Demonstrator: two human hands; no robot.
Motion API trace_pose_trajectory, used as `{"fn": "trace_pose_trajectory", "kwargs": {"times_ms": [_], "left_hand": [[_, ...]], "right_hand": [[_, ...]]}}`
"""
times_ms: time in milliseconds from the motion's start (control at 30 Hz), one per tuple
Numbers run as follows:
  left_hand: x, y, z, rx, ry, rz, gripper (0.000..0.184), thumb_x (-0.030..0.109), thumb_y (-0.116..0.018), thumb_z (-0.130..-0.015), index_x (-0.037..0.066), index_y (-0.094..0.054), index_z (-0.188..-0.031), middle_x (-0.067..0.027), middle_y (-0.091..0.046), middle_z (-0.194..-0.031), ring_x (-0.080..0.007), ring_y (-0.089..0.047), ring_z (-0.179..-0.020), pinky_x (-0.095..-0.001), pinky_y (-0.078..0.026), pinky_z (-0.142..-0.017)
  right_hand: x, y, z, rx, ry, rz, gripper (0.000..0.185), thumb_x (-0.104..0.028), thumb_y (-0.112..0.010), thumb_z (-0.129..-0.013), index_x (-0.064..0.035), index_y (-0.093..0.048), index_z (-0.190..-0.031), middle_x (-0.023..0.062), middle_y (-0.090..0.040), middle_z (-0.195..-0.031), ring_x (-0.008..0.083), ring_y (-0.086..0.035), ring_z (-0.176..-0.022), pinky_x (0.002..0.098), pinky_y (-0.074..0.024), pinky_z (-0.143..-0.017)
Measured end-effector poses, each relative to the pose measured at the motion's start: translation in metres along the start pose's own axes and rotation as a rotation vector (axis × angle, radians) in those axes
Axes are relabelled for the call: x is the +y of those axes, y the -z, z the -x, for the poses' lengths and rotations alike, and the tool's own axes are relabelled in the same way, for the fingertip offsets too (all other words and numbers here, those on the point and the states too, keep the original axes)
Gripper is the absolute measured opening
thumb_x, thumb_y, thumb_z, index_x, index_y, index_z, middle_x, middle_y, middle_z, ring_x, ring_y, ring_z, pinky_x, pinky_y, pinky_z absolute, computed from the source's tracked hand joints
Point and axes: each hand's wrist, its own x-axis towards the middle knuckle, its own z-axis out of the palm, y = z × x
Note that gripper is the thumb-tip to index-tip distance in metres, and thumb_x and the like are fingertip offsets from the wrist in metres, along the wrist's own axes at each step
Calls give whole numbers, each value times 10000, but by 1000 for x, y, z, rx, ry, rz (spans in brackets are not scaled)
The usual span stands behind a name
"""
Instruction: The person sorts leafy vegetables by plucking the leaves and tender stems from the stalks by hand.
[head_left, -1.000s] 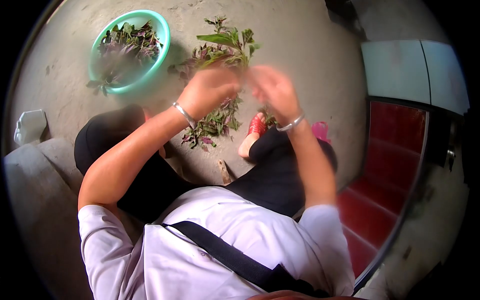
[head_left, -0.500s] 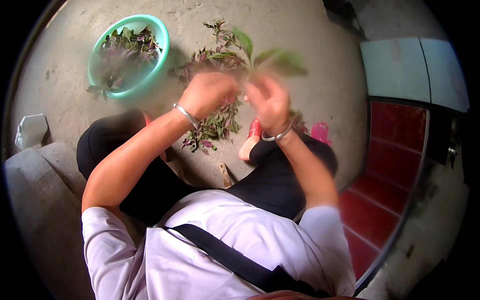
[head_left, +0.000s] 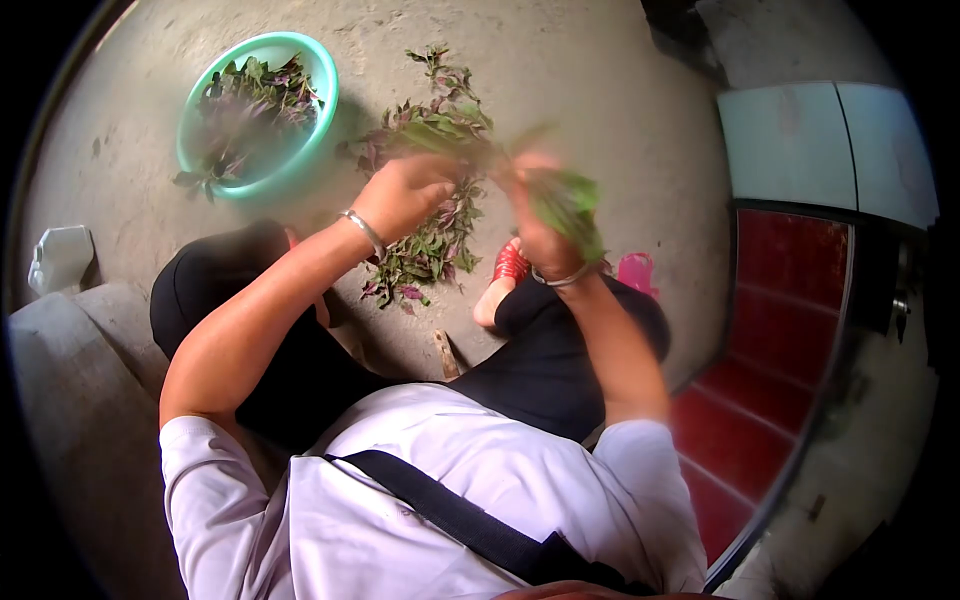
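My left hand [head_left: 405, 198] has its fingers curled round leafy greens [head_left: 445, 132], whose leaves spread above the knuckles. Close beside it, my right hand [head_left: 535, 225] is closed on a leafy stem. Broad green leaves [head_left: 568, 208] from that stem hang over the back of this hand. Motion blurs the fingertips of both hands and the exact grip. Beneath them, a loose heap of purple-green leaves [head_left: 435, 245] lies on the floor between my feet.
A mint-green basin [head_left: 330, 95] holding more purple-green leaves stands at upper left. A pink plastic object [head_left: 637, 272] sits by my right knee, and a translucent container [head_left: 62, 260] at far left. Red tiles [head_left: 775, 360] and pale cabinet doors [head_left: 790, 145] line the right.
The leaves at my right hand have swung from upright above the fingers to hanging down on its right. Green leaves now show above my left hand, which has dropped slightly.
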Motion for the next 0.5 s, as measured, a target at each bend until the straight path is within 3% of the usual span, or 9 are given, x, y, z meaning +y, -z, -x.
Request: {"fn": "trace_pose_trajectory", "kwargs": {"times_ms": [33, 133, 267, 333, 500], "left_hand": [[0, 0, -1, -13, -1, 55, 325, 106, -560, -838, 3, -501, -1140, -54, -607, -935, -74, -532, -806, -231, -458, -710], [11, 1, 2, -61, -23, 187, 309, 103, -559, -837, 10, -514, -1129, -53, -604, -984, -80, -529, -863, -233, -443, -755], [27, -1, 6, -97, -177, 331, 303, 106, -565, -833, 17, -520, -1119, -46, -588, -1024, -103, -522, -924, -238, -414, -808], [33, -4, 8, -81, -201, 432, 293, 114, -570, -832, 19, -525, -1105, -40, -585, -1015, -107, -520, -922, -239, -406, -817], [36, -1, 8, -58, -39, 532, 222, 158, -557, -844, 42, -553, -1033, -17, -585, -957, -89, -526, -872, -233, -418, -788]], "right_hand": [[0, -4, 3, 64, -87, -125, 198, 96, -569, -703, 21, -577, -886, 137, -597, -903, 215, -601, -787, 277, -490, -708], [10, -5, 2, -1, 42, 35, 203, 96, -574, -696, 21, -574, -885, 133, -596, -892, 212, -601, -790, 270, -492, -699], [4, -3, -1, -6, 56, 107, 194, 85, -586, -702, 11, -579, -882, 106, -588, -819, 193, -596, -704, 271, -486, -615], [0, -8, -1, 21, -75, -62, 187, 75, -593, -709, 6, -577, -882, 97, -577, -785, 177, -587, -658, 264, -478, -576], [-3, -15, -3, -8, -155, -186, 178, 55, -608, -719, 0, -564, -882, 85, -560, -744, 149, -573, -598, 237, -465, -518]]}}
